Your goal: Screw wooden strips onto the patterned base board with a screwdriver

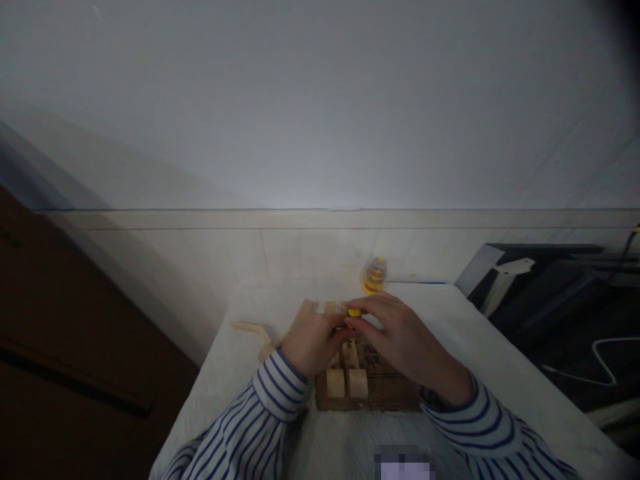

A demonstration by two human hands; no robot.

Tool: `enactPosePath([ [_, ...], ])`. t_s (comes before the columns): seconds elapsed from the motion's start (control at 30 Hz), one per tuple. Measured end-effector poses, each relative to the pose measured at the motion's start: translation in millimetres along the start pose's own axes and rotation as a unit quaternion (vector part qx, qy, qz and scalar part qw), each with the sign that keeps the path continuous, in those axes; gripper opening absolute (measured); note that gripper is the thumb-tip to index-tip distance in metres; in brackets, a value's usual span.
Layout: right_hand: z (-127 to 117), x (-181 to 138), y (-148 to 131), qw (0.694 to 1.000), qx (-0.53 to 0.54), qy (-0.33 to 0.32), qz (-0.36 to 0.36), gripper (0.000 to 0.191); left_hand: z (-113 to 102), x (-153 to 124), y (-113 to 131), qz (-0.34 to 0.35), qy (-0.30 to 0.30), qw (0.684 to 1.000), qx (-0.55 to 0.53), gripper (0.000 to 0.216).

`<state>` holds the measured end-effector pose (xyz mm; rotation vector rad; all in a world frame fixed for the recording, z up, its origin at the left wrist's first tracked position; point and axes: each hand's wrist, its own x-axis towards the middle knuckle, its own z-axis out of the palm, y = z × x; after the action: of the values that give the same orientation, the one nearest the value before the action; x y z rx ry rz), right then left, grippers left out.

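My left hand (313,341) and my right hand (397,337) meet over a small wooden assembly (345,380) of light blocks on a darker wooden board (385,397). Between the fingertips of both hands sits a small yellow-topped tool (354,313), probably a little screwdriver, standing upright on the wood. Both hands are closed in a pinch around it. The tool's lower part is hidden by my fingers. Both sleeves are white with blue stripes.
A yellow and clear round holder (375,275) stands at the table's far edge by the wall. A loose wooden piece (250,327) lies to the left. The white table (480,360) ends near dark furniture (560,300) on the right and a brown door on the left.
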<state>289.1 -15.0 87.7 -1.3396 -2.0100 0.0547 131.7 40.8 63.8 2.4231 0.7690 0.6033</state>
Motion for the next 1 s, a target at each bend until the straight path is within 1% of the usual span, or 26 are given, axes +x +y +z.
enactPosePath([
  [0.07, 0.4, 0.1, -0.2, 1.000, -0.004, 0.003, 0.002, 0.013, -0.5, -0.1, 0.0, 0.008, -0.006, 1.000, -0.004, 0.020],
  [0.17, 0.5, 0.4, -0.8, 1.000, -0.010, 0.002, 0.004, 0.010, -0.2, -0.3, -1.7, 0.001, -0.022, 1.000, -0.013, 0.023],
  [0.4, 1.4, 0.3, -0.3, 1.000, -0.022, 0.003, 0.012, 0.010, 1.8, -0.2, -4.3, -0.007, -0.045, 0.998, -0.036, 0.024],
  [0.5, 1.5, 0.7, 1.1, 1.000, -0.021, 0.002, 0.011, 0.009, 2.0, 0.1, -3.7, -0.012, -0.034, 0.999, -0.023, 0.023],
  [0.6, 1.3, 1.3, 1.9, 1.000, -0.022, 0.005, 0.015, 0.009, 2.1, 0.1, -3.5, -0.015, -0.003, 1.000, -0.013, 0.020],
  [0.7, 1.8, 1.5, 1.8, 0.999, -0.029, 0.009, 0.022, 0.011, 2.9, 0.1, -3.8, -0.023, 0.013, 1.000, -0.015, 0.018],
  [0.8, 2.5, 0.8, 2.2, 0.999, -0.029, 0.010, 0.027, 0.013, 3.6, 0.4, -4.0, -0.038, 0.022, 0.999, -0.009, 0.018],
  [0.9, 0.5, -0.4, 3.6, 0.999, -0.007, 0.005, 0.032, 0.019, 3.6, 0.7, -4.0, -0.040, 0.026, 0.999, -0.010, 0.018],
  [1.0, -5.4, -1.4, 4.6, 0.999, 0.030, -0.019, 0.021, 0.026, 3.5, 0.7, -4.6, -0.043, 0.018, 0.999, -0.017, 0.020],
])
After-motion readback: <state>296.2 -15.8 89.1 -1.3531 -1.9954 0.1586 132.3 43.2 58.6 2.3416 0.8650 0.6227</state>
